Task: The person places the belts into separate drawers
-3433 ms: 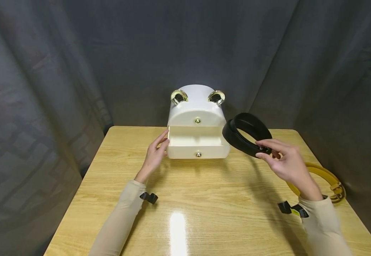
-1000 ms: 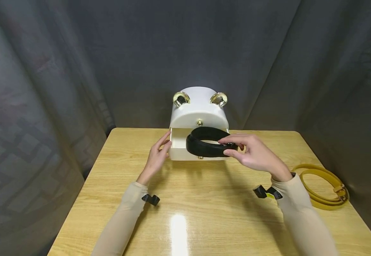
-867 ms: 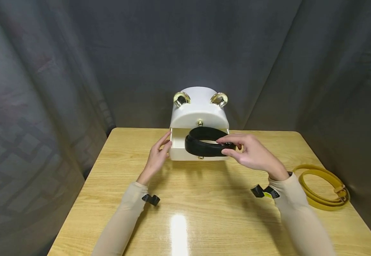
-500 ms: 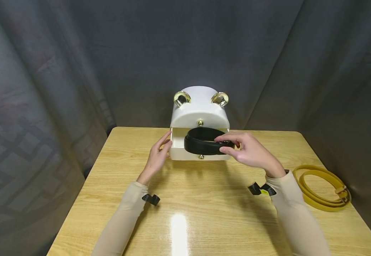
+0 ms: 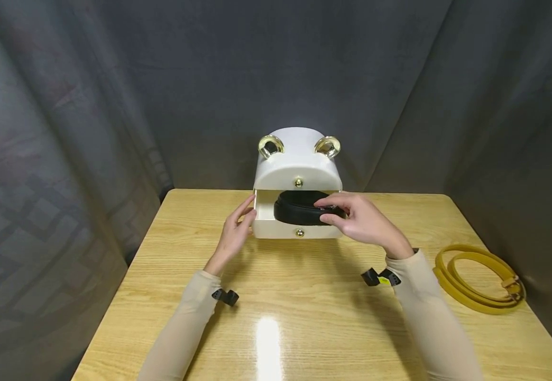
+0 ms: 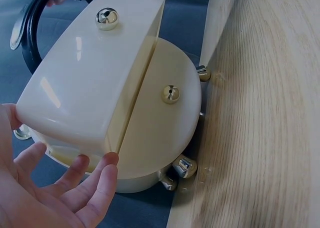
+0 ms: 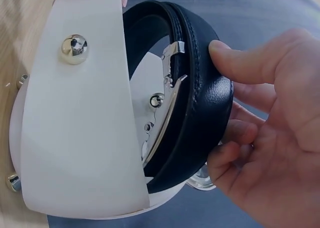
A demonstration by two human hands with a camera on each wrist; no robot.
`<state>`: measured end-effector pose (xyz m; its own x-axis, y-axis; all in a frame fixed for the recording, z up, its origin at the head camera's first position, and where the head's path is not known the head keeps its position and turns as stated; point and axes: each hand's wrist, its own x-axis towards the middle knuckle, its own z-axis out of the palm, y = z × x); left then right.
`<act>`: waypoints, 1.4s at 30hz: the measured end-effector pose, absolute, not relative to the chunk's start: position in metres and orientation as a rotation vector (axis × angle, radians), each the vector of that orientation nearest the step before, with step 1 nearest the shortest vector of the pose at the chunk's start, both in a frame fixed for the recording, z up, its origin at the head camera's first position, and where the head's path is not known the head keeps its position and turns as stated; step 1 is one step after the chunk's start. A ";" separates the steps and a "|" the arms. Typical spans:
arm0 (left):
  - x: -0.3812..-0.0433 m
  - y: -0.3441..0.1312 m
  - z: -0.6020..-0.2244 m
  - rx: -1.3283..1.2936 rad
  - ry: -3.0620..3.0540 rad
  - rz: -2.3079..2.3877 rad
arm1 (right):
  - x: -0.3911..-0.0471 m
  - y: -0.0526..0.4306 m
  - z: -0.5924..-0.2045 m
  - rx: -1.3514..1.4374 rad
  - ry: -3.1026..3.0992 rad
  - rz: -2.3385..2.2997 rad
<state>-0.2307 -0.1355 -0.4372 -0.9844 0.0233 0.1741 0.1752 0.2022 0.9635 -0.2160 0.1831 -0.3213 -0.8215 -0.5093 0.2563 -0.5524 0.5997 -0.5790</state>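
A white box (image 5: 297, 151) with two gold rings on top stands at the table's back, its lower drawer (image 5: 273, 228) pulled out. My right hand (image 5: 362, 219) holds a coiled black belt (image 5: 295, 215) by its right side, thumb opposite the fingers. The coil sits low in the drawer's mouth, toward the right, overlapping the front panel. In the right wrist view, a silver buckle (image 7: 167, 108) shows inside the coil. My left hand (image 5: 230, 235) touches the drawer's left side, and in the left wrist view its fingers (image 6: 102, 188) are spread along that side.
A coiled mustard-yellow belt (image 5: 476, 303) lies near the right edge of the wooden table (image 5: 314, 296). Grey curtains (image 5: 276, 69) hang close behind the box and on both sides. Gold knobs mark the drawer (image 5: 300, 233) and the upper front.
My right hand has brought the black belt leftward from the box's right side to over the drawer, then lowered it into the drawer's mouth. My left hand stays at the drawer's left side.
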 end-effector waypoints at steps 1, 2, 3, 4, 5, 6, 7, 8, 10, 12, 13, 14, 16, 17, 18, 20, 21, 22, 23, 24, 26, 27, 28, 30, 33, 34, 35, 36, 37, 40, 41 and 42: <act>-0.231 -0.135 -0.437 -0.193 -2.337 -1.902 | -0.217 0.182 -0.322 0.908 -2.754 1.024; -0.230 -0.135 -0.437 -0.193 -2.336 -1.902 | -0.217 0.181 -0.321 0.906 -2.754 1.020; -0.231 -0.135 -0.437 -0.192 -2.335 -1.901 | -0.217 0.180 -0.322 0.909 -2.752 1.018; -0.231 -0.135 -0.437 -0.191 -2.336 -1.899 | -0.217 0.179 -0.322 0.912 -2.751 1.014; -0.231 -0.135 -0.437 -0.188 -2.334 -1.898 | -0.218 0.178 -0.323 0.915 -2.749 1.010; -0.231 -0.135 -0.437 -0.185 -2.334 -1.898 | -0.219 0.178 -0.324 0.918 -2.748 1.008; -0.231 -0.135 -0.437 -0.182 -2.334 -1.898 | -0.220 0.177 -0.325 0.920 -2.749 1.004; -0.231 -0.135 -0.436 -0.179 -2.333 -1.899 | -0.220 0.177 -0.326 0.921 -2.750 1.005; -0.231 -0.135 -0.436 -0.172 -2.338 -1.898 | -0.222 0.176 -0.328 0.914 -2.754 0.999; -0.230 -0.136 -0.436 -0.167 -2.342 -1.899 | -0.225 0.175 -0.329 0.902 -2.756 1.003; -0.230 -0.136 -0.436 -0.166 -2.344 -1.898 | -0.226 0.174 -0.330 0.896 -2.757 1.004; -0.229 -0.136 -0.436 -0.166 -2.347 -1.898 | -0.227 0.174 -0.331 0.891 -2.757 1.007; -0.228 -0.137 -0.435 -0.168 -2.350 -1.900 | -0.230 0.173 -0.333 0.883 -2.754 1.016; -0.228 -0.137 -0.436 -0.170 -2.350 -1.903 | -0.231 0.173 -0.333 0.880 -2.752 1.022; -0.228 -0.137 -0.435 -0.173 -2.351 -1.904 | -0.232 0.172 -0.334 0.878 -2.749 1.026; -0.227 -0.137 -0.435 -0.174 -2.354 -1.904 | -0.234 0.172 -0.336 0.873 -2.745 1.032; -0.227 -0.137 -0.435 -0.174 -2.355 -1.902 | -0.235 0.171 -0.337 0.873 -2.743 1.032; -0.227 -0.137 -0.435 -0.173 -2.356 -1.901 | -0.236 0.171 -0.338 0.873 -2.739 1.030; -0.227 -0.138 -0.435 -0.172 -2.357 -1.900 | -0.237 0.170 -0.338 0.873 -2.737 1.029; -0.227 -0.138 -0.434 -0.171 -2.356 -1.898 | -0.238 0.170 -0.339 0.873 -2.734 1.029; -0.228 -0.138 -0.434 -0.169 -2.353 -1.898 | -0.241 0.169 -0.341 0.873 -2.731 1.029; -0.228 -0.137 -0.434 -0.168 -2.351 -1.899 | -0.242 0.168 -0.341 0.871 -2.731 1.032; -0.228 -0.137 -0.434 -0.166 -2.348 -1.902 | -0.244 0.168 -0.342 0.867 -2.733 1.040; -0.228 -0.136 -0.434 -0.164 -2.348 -1.902 | -0.246 0.168 -0.345 0.854 -2.741 1.050; -0.227 -0.135 -0.434 -0.165 -2.352 -1.905 | -0.248 0.168 -0.350 0.840 -2.754 1.068; -0.227 -0.135 -0.434 -0.165 -2.354 -1.906 | -0.248 0.167 -0.352 0.837 -2.755 1.070; -0.227 -0.135 -0.435 -0.167 -2.354 -1.906 | -0.248 0.167 -0.354 0.838 -2.754 1.069; -0.227 -0.134 -0.435 -0.170 -2.353 -1.909 | -0.248 0.167 -0.355 0.840 -2.752 1.069; -0.227 -0.134 -0.435 -0.171 -2.352 -1.911 | -0.249 0.167 -0.356 0.845 -2.746 1.072; -0.229 -0.134 -0.435 -0.180 -2.353 -1.908 | -0.250 0.165 -0.359 0.854 -2.724 1.079; -0.229 -0.134 -0.435 -0.183 -2.353 -1.908 | -0.250 0.165 -0.359 0.855 -2.720 1.081; -0.229 -0.135 -0.435 -0.186 -2.355 -1.907 | -0.251 0.164 -0.359 0.856 -2.718 1.084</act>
<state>-0.2292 -0.1347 -0.4348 -0.9869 0.0283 0.1588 0.1612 0.2054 0.9653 -0.2509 0.1639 -0.3589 -0.8385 -0.4662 0.2821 -0.5324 0.5903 -0.6067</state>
